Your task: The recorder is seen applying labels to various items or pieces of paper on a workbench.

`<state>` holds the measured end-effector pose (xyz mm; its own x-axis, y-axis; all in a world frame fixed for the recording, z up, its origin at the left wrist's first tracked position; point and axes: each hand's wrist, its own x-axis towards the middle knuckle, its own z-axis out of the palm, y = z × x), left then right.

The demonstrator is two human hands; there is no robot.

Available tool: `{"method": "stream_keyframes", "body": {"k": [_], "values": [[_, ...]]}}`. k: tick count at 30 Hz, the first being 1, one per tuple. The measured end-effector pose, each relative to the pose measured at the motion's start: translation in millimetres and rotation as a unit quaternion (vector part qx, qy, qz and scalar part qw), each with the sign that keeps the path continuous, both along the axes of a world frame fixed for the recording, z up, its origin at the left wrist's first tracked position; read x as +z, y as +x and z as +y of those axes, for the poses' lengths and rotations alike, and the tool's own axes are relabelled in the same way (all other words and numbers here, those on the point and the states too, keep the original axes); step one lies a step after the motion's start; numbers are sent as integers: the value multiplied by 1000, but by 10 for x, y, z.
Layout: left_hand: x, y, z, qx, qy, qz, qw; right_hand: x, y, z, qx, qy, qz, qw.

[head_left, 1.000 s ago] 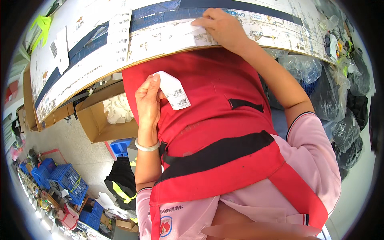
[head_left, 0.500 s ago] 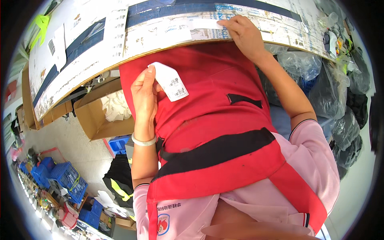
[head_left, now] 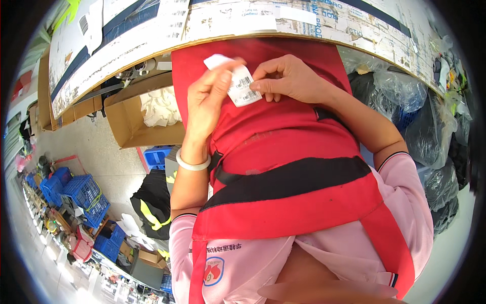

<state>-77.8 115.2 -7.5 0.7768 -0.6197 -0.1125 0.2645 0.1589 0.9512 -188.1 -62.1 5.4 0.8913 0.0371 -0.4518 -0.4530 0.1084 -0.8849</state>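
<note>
A white barcode label sheet (head_left: pixel 240 87) with black printing is held up over the red apron (head_left: pixel 283 147) on my lap. My left hand (head_left: pixel 206 104) pinches its left side between thumb and fingers, and the sheet's upper end sticks out past them. Thumb and forefinger of my right hand (head_left: pixel 296 80) close on the right edge of the same sheet. The curled fingers of that hand hang beside it. On the table in front lie a plain white strip (head_left: pixel 298 14) and a column of barcode labels (head_left: pixel 173 17).
The worn white table (head_left: pixel 349 31) has its edge just beyond my hands. A cardboard box (head_left: pixel 121 126) with white pieces inside stands below left. Clear and dark plastic bags (head_left: pixel 420 129) crowd the right. Blue crates (head_left: pixel 86 197) stand farther off on the left.
My right hand has left the white strip on the table and come back toward me to the label sheet. My left hand has lifted the sheet and moved slightly right. The view has shifted.
</note>
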Motion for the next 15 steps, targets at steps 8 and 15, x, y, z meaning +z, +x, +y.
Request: {"method": "stream_keyframes", "body": {"k": [8, 15], "values": [[-111, 34, 96, -207, 150, 61, 965, -124, -21, 110, -78, -25, -64, 995], [-140, -49, -82, -237, 221, 18, 946, -155, -20, -9, -70, -182, -116, 974]]}}
